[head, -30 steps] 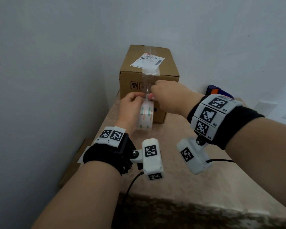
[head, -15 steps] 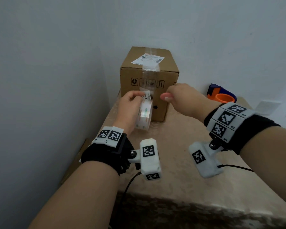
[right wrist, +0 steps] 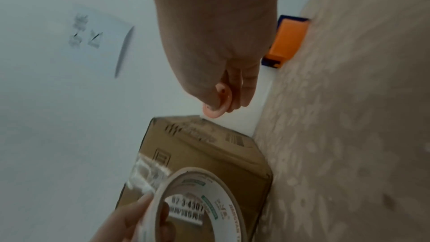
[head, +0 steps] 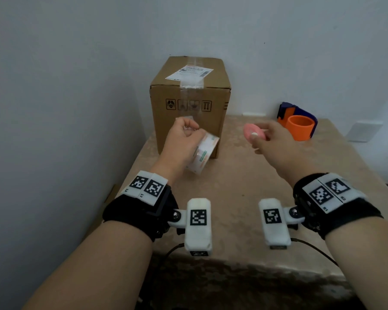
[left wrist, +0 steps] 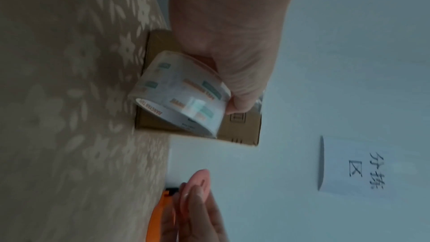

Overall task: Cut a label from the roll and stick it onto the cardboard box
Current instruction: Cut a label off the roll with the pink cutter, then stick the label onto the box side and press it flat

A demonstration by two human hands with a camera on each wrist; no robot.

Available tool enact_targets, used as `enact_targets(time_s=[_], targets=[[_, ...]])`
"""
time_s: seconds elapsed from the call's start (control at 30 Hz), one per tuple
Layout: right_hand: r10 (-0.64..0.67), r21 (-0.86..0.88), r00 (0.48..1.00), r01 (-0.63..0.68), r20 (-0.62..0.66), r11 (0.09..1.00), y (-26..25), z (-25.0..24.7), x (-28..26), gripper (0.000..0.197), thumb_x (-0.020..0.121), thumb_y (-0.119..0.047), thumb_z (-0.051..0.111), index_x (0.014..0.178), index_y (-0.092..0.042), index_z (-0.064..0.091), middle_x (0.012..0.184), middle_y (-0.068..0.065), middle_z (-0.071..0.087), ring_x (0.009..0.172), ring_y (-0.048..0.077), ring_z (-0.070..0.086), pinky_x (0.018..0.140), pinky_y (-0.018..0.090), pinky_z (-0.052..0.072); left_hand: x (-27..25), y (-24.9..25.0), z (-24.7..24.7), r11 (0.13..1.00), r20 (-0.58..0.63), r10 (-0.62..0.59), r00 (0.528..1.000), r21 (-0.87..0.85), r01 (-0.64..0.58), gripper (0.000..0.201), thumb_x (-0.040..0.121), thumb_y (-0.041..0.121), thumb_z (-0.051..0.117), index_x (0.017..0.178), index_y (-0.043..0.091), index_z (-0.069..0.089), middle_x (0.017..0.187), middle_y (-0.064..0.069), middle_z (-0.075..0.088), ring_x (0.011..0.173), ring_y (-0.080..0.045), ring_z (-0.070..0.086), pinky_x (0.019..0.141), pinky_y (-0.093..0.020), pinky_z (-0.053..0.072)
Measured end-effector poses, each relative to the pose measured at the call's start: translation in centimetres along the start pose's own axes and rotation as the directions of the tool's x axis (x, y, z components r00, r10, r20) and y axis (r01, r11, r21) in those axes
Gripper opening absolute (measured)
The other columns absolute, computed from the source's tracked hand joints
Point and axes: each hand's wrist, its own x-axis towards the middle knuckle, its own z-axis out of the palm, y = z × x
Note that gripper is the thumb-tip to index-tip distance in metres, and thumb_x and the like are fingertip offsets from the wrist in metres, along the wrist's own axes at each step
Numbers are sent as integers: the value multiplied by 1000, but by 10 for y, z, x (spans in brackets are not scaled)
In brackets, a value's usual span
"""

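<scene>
Two hands busy: my left hand (head: 181,139) has its fingers curled round the roll (head: 202,154); my right hand (head: 269,139) pinches a small pink cutter (head: 254,133) between thumb and fingers.
Roll: held in the air just in front of the cardboard box (head: 189,104), tilted, printed side toward me; in the left wrist view the roll (left wrist: 184,92) overlaps the box's lower front.
Label: I see something small and pale at my left fingertips (head: 184,119), too blurred to say whether it is a cut piece or the roll's free end.
Done so far: I judge the cutting step is at or just past its end, since the cutter sits well apart from the roll.
Left to do: no fresh label shows on the box front, so sticking and pressing down remain.
Box: stands at the table's (head: 233,180) far left corner, close to both walls; its top carries a shipping slip (head: 189,72) and clear tape.
Edges: the table's left edge runs just beside the box, the near edge lies below my wrists.
Room: bare table between my hands and to the right, up to the orange tape dispenser (head: 297,124) near the back wall.
</scene>
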Motion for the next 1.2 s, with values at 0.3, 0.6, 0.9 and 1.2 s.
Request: enact_targets(time_s=[0.3,0.6,0.9,1.2], targets=[[195,6,976,-196,-94,981,53,-42,19,33,88,-18,55,117,-2,52,98,13,56,63,14,53,68,31,50,14,6,81,923,232,177,957,297,-242,9,97,17,52,100,20,43,83,3,60,71,-6,53,52,-15,39],[347,-162,938,-340,21,927,83,-51,24,37,85,-18,57,120,-4,56,98,18,66,81,27,64,87,44,55,40,-15,117,451,443,221,869,743,-494,18,97,19,46,113,13,52,114,-4,68,105,-26,61,98,-34,32],[271,-341,962,-269,-43,901,81,-55,25,37,87,-17,55,123,-8,54,130,14,54,118,28,50,101,36,41,45,-24,112,381,468,165,868,782,-493,13,96,22,47,101,16,57,100,3,64,103,-23,58,98,-37,32],[-110,-332,993,89,-44,939,30,-39,23,29,89,-20,48,115,-14,60,112,7,63,92,15,54,80,25,41,21,16,70,635,283,392,876,606,-480,14,94,28,56,101,16,60,95,4,62,89,-13,56,77,-27,48]])
